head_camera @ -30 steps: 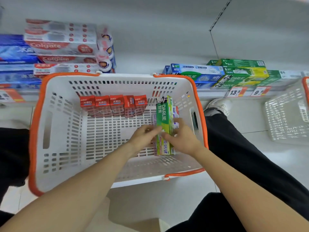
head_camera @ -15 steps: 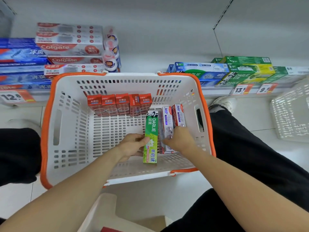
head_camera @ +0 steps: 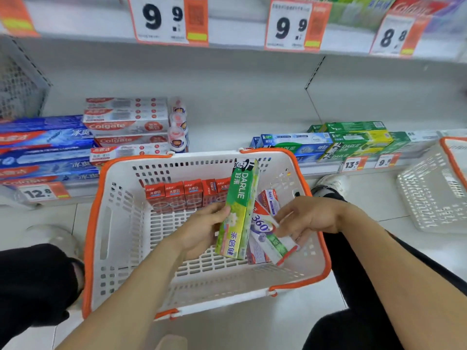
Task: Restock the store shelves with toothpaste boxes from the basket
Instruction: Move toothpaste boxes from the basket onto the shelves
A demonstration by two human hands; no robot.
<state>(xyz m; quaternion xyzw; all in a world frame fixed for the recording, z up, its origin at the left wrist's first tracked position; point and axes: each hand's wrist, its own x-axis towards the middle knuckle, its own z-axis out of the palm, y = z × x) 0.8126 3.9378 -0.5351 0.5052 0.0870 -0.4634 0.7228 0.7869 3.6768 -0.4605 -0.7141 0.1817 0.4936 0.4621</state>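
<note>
A white basket with an orange rim (head_camera: 94, 223) stands on the floor before the bottom shelf. My left hand (head_camera: 202, 229) grips a green Darlie toothpaste box (head_camera: 238, 210), lifted and tilted above the basket floor. My right hand (head_camera: 307, 219) holds a white Colgate 360 box (head_camera: 265, 234) by its near end, lifted at a slant. A second 360 box (head_camera: 271, 200) lies beneath it. Several small red boxes (head_camera: 177, 195) stand in a row against the basket's far wall.
The bottom shelf holds blue and red Colgate boxes (head_camera: 126, 125) on the left and green and blue Darlie boxes (head_camera: 353, 140) on the right, with a bare gap between. A second white basket (head_camera: 434, 193) sits at the right. My knees flank the basket.
My left hand has raised the green Darlie box higher out of the basket. My right hand has lifted a 360 box off the basket floor. The view has tilted up toward the shelves.
</note>
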